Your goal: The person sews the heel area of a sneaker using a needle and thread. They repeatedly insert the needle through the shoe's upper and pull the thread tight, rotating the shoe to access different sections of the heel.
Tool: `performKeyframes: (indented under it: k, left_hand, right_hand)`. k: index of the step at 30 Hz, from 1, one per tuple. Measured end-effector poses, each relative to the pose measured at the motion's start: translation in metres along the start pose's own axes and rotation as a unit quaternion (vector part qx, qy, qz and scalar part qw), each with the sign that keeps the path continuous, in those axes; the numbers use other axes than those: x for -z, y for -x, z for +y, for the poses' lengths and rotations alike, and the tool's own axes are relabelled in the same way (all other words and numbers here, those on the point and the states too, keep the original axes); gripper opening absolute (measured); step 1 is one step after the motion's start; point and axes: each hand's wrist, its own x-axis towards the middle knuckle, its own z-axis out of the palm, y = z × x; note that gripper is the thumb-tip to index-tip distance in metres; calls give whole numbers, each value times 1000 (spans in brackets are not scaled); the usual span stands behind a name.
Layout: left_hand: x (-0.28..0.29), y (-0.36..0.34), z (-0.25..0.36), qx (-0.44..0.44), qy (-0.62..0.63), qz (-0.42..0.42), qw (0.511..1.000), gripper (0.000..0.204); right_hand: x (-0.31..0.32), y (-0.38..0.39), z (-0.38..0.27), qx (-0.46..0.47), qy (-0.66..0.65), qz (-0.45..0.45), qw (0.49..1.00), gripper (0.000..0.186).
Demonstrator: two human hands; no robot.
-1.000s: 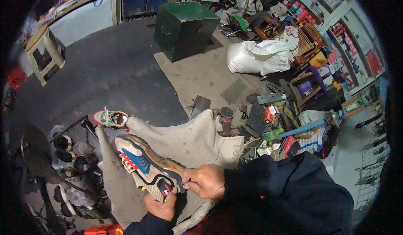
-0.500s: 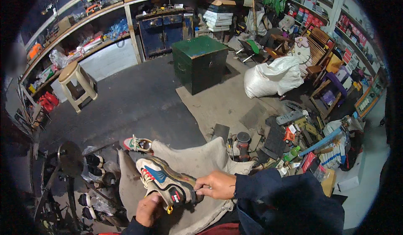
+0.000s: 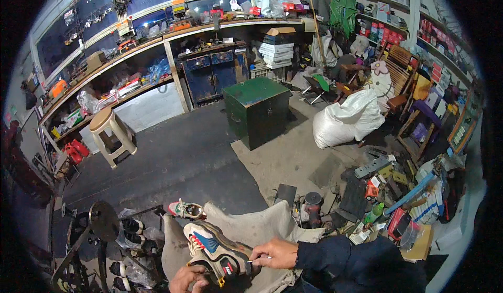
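A beige sneaker [image 3: 209, 243] with a blue side panel, red eyelets and dark trim lies at a slant over a worn beige cloth [image 3: 238, 217] at the bottom centre. My left hand [image 3: 186, 278] has curled fingers at the shoe's collar, beside a yellow tab. My right hand [image 3: 277, 253], at the shoe's other end by the sole, is closed on a thin metal tool, mostly hidden by the fingers. A second shoe [image 3: 186, 209], white, red and green, lies just beyond.
A green chest [image 3: 257, 115] and a white sack [image 3: 332, 128] stand ahead. A stool [image 3: 107, 125] stands left. Cluttered shelves [image 3: 387, 13] line the right, above heaped tools and boxes [image 3: 374, 188]. A metal stand with shoes [image 3: 105, 222] is at lower left. A workbench [image 3: 194, 34] spans the back.
The view has tilted upward, so the room, shoe and hands sit lower in the picture and more of the back bench shows. Both my hands remain at the shoe.
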Motion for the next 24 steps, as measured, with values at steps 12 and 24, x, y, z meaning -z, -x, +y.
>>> performKeyframes:
  k: [12,24]
  left_hand:
    - [-12,-28,-49,-23,-261,-203,943,29]
    - [-65,-42,-64,157,164,-153,962,34]
  right_hand:
    - [2,-1,5,24,19,-14,999,30]
    - [5,-2,-27,-9,266,-47,963,32]
